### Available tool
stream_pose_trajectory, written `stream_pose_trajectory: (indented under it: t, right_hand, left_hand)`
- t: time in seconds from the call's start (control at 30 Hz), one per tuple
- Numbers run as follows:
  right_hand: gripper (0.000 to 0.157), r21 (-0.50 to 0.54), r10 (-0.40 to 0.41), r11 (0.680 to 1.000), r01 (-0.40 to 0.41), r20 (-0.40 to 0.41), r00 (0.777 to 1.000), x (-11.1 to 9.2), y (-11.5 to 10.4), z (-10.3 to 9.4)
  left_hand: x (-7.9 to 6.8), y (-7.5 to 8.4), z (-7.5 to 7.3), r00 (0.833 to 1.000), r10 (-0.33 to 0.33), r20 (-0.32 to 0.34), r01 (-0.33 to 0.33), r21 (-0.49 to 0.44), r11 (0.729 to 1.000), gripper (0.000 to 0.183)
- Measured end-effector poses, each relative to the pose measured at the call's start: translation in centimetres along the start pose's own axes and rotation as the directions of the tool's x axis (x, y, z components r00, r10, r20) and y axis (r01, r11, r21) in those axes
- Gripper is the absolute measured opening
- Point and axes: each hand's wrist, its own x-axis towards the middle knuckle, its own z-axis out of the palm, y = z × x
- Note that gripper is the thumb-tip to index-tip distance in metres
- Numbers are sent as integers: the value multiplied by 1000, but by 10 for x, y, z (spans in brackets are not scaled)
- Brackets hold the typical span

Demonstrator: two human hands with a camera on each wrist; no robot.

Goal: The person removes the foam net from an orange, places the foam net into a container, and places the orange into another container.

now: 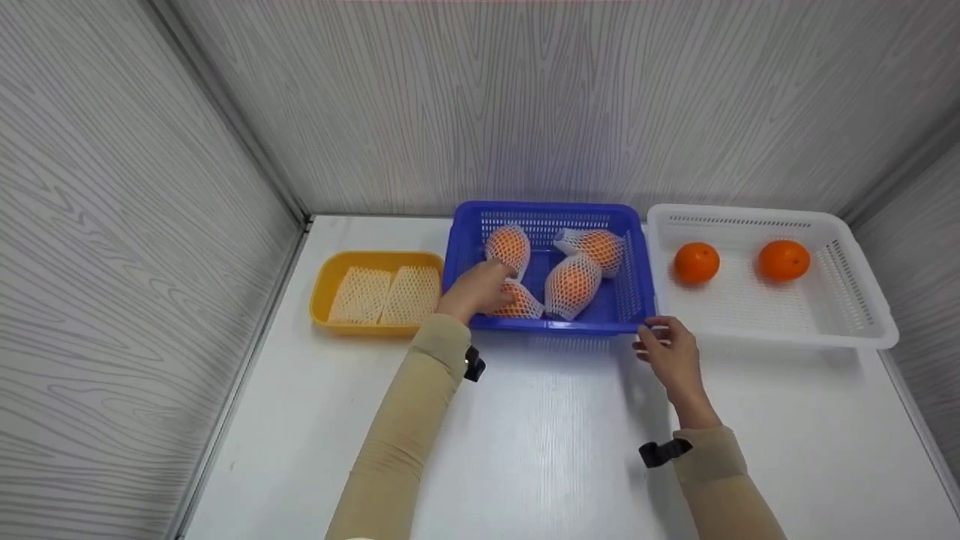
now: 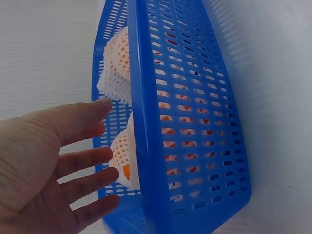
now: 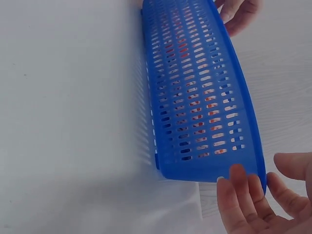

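Note:
A blue plastic basket (image 1: 570,327) holds several oranges wrapped in white foam nets. My left hand (image 1: 480,289) reaches over its front left rim, above the front left netted orange (image 1: 525,301), partly covering it. In the left wrist view the fingers of that hand (image 2: 73,161) are spread and loosely extended, tips close to a netted orange (image 2: 122,158). Another netted orange (image 1: 508,246) lies behind it. On the basket's right side two more netted oranges (image 1: 572,286) rest against each other. At the front right corner, my right hand (image 1: 671,352) has relaxed fingertips against the outer wall, thumb apart.
Left of the basket stands a yellow tray (image 1: 321,300) with flat foam nets (image 1: 360,295). To the right is a white basket (image 1: 772,330) with two bare oranges (image 1: 696,262). Wood-grain panels (image 1: 525,105) rise behind and beside the white table (image 1: 540,435).

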Motion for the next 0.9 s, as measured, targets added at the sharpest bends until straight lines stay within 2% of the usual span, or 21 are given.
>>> stream_pose_trajectory:
  t: [0.13,0.27,0.47,0.77,0.9]
  right_hand:
    - [24,87,7,996,-2,-64,998,3,2,3]
    - [21,127,29,992,-17,-94,995,4,2,4]
    - [24,160,70,986,-56,-84,994,5,1,3]
    - [26,149,114,984,-103,-66,991,5,-2,1]
    - [27,148,119,983,-108,-67,991,5,-2,0]
  left_hand:
    - [3,2,5,998,19,56,-21,31,999,42]
    - [5,3,7,994,-8,105,4,42,999,43]
    - [5,3,0,989,-40,144,35,34,999,46]
    - [3,-3,-13,965,-161,207,164,6,987,52]
    - [6,-8,-15,961,-172,215,176,1,984,51]
